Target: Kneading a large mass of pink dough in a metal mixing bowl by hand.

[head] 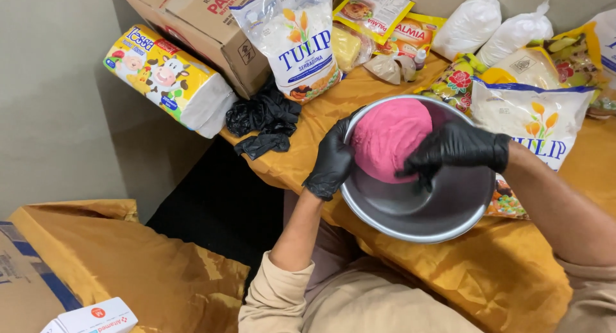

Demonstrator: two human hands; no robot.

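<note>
I counted one metal bowl (410, 211) at frame centre, holding one pink dough ball (388, 137). My two gloved hands, left (332, 160) and right (457, 148), were on it. Two flour bags (296, 41) (536, 118) lay above, two white knotted plastic bags (468, 22) (516, 30) upper right, one tissue pack (167, 79) upper left.

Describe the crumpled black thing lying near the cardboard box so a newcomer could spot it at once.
Start at the table draped in a golden-yellow cloth and go to its far left corner, below the brown cardboard box. There, left of the metal bowl, lies a crumpled black plastic heap. It is the only loose black thing among brightly printed packets, apart from the gloves on the hands.
</note>
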